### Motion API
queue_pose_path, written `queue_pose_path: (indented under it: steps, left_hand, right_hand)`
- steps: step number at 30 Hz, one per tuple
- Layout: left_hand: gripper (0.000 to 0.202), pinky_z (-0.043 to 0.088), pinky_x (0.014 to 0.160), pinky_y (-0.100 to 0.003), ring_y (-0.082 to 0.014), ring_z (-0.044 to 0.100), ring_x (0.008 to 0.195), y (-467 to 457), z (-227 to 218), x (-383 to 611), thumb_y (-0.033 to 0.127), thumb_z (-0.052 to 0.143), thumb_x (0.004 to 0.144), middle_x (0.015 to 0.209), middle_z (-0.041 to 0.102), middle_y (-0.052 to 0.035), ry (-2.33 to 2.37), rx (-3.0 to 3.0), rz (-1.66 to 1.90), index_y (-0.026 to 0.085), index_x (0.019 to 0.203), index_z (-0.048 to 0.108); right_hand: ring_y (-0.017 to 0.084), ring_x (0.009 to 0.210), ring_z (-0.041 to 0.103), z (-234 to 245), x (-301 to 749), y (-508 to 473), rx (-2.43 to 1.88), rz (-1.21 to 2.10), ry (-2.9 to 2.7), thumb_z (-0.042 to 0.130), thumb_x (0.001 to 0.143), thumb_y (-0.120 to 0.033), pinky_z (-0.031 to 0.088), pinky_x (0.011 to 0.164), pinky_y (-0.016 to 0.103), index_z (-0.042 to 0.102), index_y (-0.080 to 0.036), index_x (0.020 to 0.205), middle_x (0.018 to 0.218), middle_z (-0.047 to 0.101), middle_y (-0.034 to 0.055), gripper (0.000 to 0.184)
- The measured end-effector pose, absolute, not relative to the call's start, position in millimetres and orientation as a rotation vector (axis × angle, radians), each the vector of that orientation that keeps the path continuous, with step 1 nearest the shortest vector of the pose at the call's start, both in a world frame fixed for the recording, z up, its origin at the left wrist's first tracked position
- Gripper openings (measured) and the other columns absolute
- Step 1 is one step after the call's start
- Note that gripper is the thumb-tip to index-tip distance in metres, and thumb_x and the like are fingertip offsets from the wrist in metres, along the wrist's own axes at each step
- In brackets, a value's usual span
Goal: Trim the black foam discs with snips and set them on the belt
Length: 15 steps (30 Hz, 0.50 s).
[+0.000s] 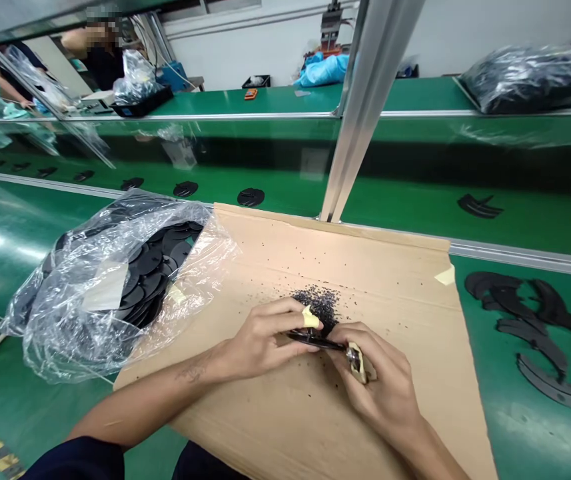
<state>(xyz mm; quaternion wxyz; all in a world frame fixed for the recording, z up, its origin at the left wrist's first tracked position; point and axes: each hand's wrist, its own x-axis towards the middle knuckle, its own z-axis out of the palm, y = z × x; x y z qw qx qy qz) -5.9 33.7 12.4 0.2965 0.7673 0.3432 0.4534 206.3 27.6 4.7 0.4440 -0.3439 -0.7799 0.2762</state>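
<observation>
My left hand point(275, 337) is closed on a thin black plastic disc point(308, 339), tilted nearly edge-on, with yellow tape round one finger. My right hand point(378, 380) is at the disc's right edge, its fingers closed round a small shiny metal tool point(354, 357) with pale tape beside it. The tool's working end is hidden by the fingers. Just beyond both hands, a pile of tiny black scraps point(321, 303) is scattered over a sheet of brown cardboard point(265, 413).
To the left, a clear plastic bag point(65, 313) lies open with many black discs point(148, 273) inside. Curved black pieces point(540, 327) lie on the right. Behind a metal post point(365, 100), discs point(250, 197) sit spaced along a green belt point(305, 193). Other people are at the back left.
</observation>
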Motion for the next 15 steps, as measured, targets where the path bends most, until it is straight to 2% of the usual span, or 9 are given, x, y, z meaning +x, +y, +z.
queue_pose_path:
  steps: [2, 7, 12, 15]
  left_hand:
    - [0.024, 0.058, 0.078, -0.032, -0.0192, 0.068, 0.092, 33.6, 13.2, -5.5, 0.027, 0.069, 0.092, 0.099, 0.072, -0.0121, 0.874, 2.022, 1.211, 0.012, 0.111, 0.07]
    - [0.027, 0.055, 0.07, -0.031, -0.0173, 0.065, 0.079, 35.5, 19.0, -6.9, 0.034, 0.063, 0.096, 0.087, 0.073, -0.01, 0.779, 2.06, 1.143, 0.012, 0.112, 0.068]
    - [0.019, 0.054, 0.068, -0.03, -0.0152, 0.065, 0.073, 33.7, 23.3, -6.1, 0.031, 0.064, 0.096, 0.085, 0.075, -0.0083, 0.76, 2.1, 1.236, 0.015, 0.103, 0.07]
    - [0.02, 0.055, 0.07, -0.03, -0.0151, 0.066, 0.074, 31.9, 23.5, -4.2, 0.03, 0.061, 0.098, 0.085, 0.076, -0.0088, 0.754, 2.113, 1.295, 0.014, 0.107, 0.07]
  right_hand:
    - [0.019, 0.084, 0.068, 3.6, 206.4, 26.3, -0.828, 0.652, -1.941, 0.06, 0.089, -0.005, 0.055, 0.071, 0.031, 0.06, -0.022, 0.103, 0.093, 0.068, 0.0064, 0.022]
    - [0.019, 0.085, 0.069, 6.7, 203.3, 21.9, -0.776, 0.639, -1.933, 0.056, 0.087, -0.002, 0.057, 0.071, 0.032, 0.06, -0.022, 0.103, 0.091, 0.068, 0.0057, 0.026]
    - [0.019, 0.083, 0.069, 10.0, 201.7, 21.0, -0.775, 0.679, -1.914, 0.054, 0.086, -0.002, 0.058, 0.07, 0.032, 0.06, -0.022, 0.101, 0.091, 0.069, 0.0061, 0.026]
    - [0.02, 0.082, 0.069, 10.0, 201.7, 21.8, -0.776, 0.704, -1.914, 0.055, 0.086, -0.002, 0.058, 0.069, 0.033, 0.06, -0.022, 0.1, 0.091, 0.069, 0.0071, 0.025]
